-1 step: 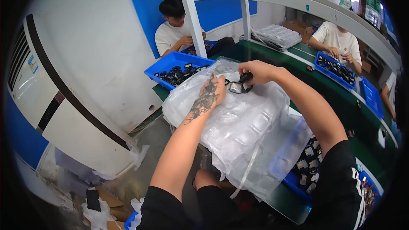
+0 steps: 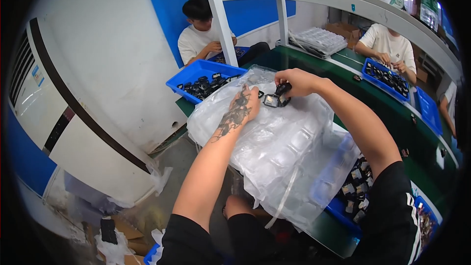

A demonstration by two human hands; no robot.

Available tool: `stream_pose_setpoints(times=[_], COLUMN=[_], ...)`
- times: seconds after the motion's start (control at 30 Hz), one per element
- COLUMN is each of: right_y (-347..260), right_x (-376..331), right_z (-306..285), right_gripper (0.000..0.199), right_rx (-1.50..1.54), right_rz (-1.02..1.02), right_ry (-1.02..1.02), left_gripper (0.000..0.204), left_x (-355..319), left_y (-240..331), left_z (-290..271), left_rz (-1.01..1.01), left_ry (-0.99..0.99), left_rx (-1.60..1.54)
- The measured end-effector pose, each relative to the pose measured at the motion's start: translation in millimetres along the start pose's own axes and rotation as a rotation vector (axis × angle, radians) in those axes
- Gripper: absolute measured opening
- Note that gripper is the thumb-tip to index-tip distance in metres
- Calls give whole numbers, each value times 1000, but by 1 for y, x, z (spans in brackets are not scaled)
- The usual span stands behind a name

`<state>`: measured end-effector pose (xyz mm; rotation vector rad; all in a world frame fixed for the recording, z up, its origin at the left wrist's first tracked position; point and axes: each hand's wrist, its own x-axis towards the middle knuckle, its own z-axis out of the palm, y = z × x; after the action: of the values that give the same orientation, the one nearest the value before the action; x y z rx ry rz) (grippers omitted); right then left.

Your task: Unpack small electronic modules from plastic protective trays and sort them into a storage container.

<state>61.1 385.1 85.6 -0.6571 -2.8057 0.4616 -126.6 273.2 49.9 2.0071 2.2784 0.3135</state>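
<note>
My right hand is closed on a small black part, its fingers bent down over it. Just under that part, a black square-framed piece with a pale centre rests on the plastic-covered stack. My left hand has its fingers curled together, and the edge of a small black ring-like piece shows at them. What else the left fingers hold is hidden by the hand. Beneath both hands lies a stack of clear moulded plastic trays wrapped in thin white film.
A blue bin of black parts stands beyond my left hand. Another blue bin of similar parts is by my right elbow. A white shelf frame rises ahead. Two people work across the green table, one with a blue tray.
</note>
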Motion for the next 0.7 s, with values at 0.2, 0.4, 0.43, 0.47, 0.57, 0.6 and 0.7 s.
stream_pose_setpoints(times=[0.2, 0.4, 0.43, 0.47, 0.57, 0.6, 0.7], right_y=[-19, -48, -49, -44, -44, -39, -28], right_x=[0, 22, 27, 35, 13, -3, -61], right_z=[6, 31, 33, 41, 30, 30, 12], right_gripper=[36, 30, 32, 35, 41, 43, 41], right_rx=[474, -271, -281, -278, -50, -9, -41], right_rz=[242, 231, 215, 208, 108, 96, 179], right_ry=[-12, -158, -130, -124, 9, 43, 155], left_gripper=[45, 37, 32, 30, 38, 38, 36], left_x=[11, 31, 33, 41, 3, -30, -129], left_y=[-3, -33, -39, -50, -28, -1, 67], left_z=[8, 22, 20, 17, -9, -19, -12], left_rz=[1, 27, 98, 111, 130, 102, 151], left_ry=[108, 477, 654, 699, 831, 716, 630], left_rx=[-133, -298, -252, -218, -519, -816, -984])
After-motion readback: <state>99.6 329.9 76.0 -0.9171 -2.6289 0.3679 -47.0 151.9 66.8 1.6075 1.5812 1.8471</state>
